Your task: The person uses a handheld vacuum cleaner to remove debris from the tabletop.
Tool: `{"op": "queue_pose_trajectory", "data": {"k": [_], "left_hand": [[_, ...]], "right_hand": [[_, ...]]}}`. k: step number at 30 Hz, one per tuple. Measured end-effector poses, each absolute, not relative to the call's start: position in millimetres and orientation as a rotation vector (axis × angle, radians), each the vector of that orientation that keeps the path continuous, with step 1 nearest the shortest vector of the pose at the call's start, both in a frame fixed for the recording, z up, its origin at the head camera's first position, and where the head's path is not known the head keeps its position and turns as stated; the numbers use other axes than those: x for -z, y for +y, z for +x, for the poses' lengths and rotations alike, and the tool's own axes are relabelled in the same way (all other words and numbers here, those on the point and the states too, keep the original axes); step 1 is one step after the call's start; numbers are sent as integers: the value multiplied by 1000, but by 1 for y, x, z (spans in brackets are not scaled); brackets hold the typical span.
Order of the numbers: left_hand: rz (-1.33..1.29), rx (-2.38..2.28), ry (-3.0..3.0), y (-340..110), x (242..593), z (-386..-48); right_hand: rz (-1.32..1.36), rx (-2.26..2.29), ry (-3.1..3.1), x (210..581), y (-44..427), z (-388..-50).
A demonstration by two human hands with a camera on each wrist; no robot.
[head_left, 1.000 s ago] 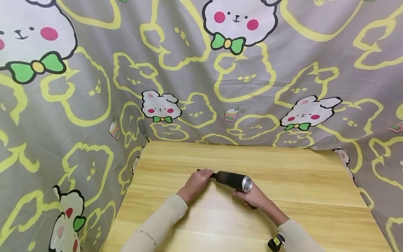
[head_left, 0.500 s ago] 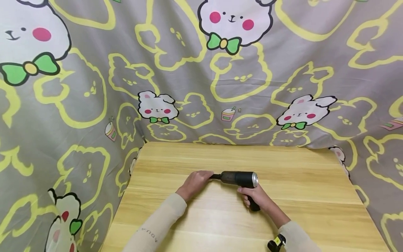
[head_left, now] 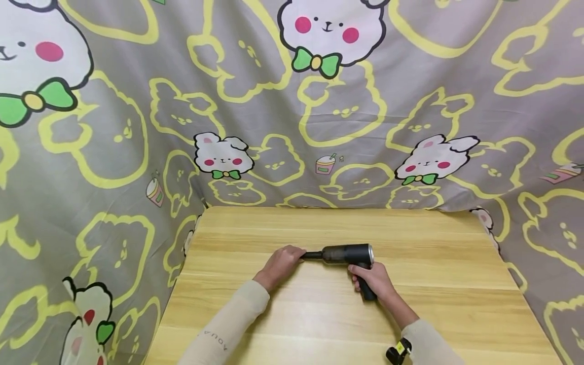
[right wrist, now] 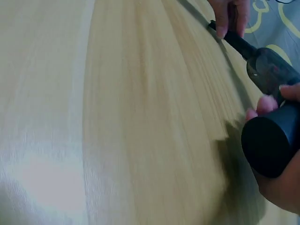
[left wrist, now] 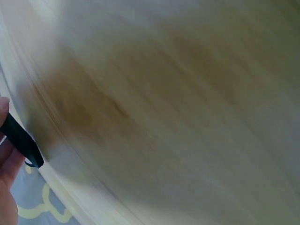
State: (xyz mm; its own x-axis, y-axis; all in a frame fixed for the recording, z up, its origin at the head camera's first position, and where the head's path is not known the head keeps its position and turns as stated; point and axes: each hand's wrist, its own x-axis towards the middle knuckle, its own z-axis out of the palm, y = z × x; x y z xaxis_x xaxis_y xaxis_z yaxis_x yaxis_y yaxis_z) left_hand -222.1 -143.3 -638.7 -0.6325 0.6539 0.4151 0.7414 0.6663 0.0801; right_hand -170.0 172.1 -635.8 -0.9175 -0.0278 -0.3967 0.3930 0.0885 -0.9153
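A black pistol-shaped handheld vacuum cleaner [head_left: 353, 253] lies side-on above the wooden table, its silver rear end to the right. My right hand [head_left: 376, 280] grips its handle [head_left: 366, 290]. At the other end, my left hand [head_left: 282, 264] pinches the slim black nozzle [head_left: 314, 255], whose tip the fingers partly hide. The left wrist view shows the flat nozzle tip [left wrist: 24, 144] sticking out past the fingers. In the right wrist view, the smoky see-through dust cup [right wrist: 272, 70] sits between the nozzle and the grip, and the round handle base [right wrist: 267, 146] faces the camera.
The wooden table [head_left: 283, 324] spreads beneath both hands. A patterned grey curtain [head_left: 255, 116] hangs along the back and both sides, close to the table's edges. A black-and-yellow device [head_left: 398, 351] is at the right sleeve.
The vacuum cleaner has swung from pointing its rear toward me to lying side-on, so its handle shows. My right hand has turned with it; the left keeps hold of the nozzle. The head view has shifted slightly.
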Motion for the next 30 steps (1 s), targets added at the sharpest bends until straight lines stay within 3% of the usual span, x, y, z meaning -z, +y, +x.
{"op": "queue_pose_trajectory", "data": {"k": [8, 13, 30], "left_hand": [[-1085, 243, -2479, -139, 636, -225], [-1097, 198, -2429, -133, 634, -226], [-1060, 207, -2478, -122, 632, -233]], "right_hand": [[137, 930, 3029, 624, 178, -171], [-82, 502, 3241, 619, 180, -172], [-156, 470, 3347, 624, 189, -179]]}}
